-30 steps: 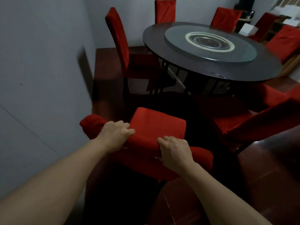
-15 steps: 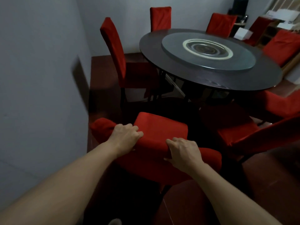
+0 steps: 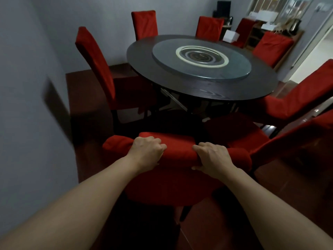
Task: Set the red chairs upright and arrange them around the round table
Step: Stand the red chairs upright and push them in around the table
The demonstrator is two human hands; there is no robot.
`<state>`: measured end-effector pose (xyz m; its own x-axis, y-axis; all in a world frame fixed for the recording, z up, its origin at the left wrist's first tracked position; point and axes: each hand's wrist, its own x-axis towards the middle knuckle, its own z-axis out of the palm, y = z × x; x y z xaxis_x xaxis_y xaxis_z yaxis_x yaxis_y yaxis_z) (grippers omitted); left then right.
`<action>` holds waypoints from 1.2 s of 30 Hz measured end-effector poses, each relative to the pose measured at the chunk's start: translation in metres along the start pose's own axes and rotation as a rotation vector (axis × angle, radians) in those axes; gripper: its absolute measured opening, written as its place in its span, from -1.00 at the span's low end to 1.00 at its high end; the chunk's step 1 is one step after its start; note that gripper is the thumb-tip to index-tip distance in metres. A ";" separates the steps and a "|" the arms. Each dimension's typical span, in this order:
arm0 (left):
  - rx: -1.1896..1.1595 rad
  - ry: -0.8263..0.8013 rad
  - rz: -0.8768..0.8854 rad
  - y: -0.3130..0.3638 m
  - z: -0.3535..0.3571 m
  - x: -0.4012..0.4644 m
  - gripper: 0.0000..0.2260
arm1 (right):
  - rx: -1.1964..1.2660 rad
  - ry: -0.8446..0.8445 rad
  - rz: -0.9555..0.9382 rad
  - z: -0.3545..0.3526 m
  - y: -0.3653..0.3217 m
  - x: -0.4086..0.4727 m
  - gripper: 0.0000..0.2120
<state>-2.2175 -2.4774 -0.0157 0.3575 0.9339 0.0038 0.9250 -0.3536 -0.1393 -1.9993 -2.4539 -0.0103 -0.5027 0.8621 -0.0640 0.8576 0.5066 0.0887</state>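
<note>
A red chair (image 3: 178,152) stands right in front of me, its padded backrest top facing me. My left hand (image 3: 146,152) grips the left part of that top edge and my right hand (image 3: 213,158) grips the right part, fingers curled over it. Beyond it is the dark round table (image 3: 180,82) with a glass turntable (image 3: 201,56). An upright red chair (image 3: 97,65) stands at the table's left. Two more red chairs (image 3: 144,24) (image 3: 209,27) stand at the far side.
A grey wall (image 3: 27,105) runs close along my left. A second red chair (image 3: 255,141) sits close on the right of the held one, and another (image 3: 295,98) leans at the table's right. Shelves with boxes (image 3: 266,20) fill the far right corner.
The chair's backrest has risen toward upright between my hands, so less of its front face shows. My view has lifted and shifted, bringing the table nearer the centre.
</note>
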 end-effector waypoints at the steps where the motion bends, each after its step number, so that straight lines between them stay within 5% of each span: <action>1: 0.006 0.011 -0.005 -0.002 -0.002 0.004 -0.68 | -0.002 0.014 -0.008 -0.002 0.003 0.004 -0.55; 13: -0.029 -0.026 0.061 0.006 0.003 -0.009 -0.74 | 0.041 0.027 -0.015 0.012 -0.003 -0.013 -0.55; 30: 0.074 -0.185 -0.112 0.084 0.027 -0.069 -0.58 | 0.072 -0.002 -0.189 0.059 -0.002 -0.082 -0.56; 36: 0.107 -0.264 -0.008 0.080 0.021 -0.059 -0.61 | 0.107 0.044 -0.143 0.063 -0.001 -0.085 -0.58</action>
<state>-2.1675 -2.5594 -0.0475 0.2911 0.9234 -0.2503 0.9039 -0.3512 -0.2444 -1.9503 -2.5284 -0.0675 -0.6226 0.7821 -0.0248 0.7825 0.6222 -0.0244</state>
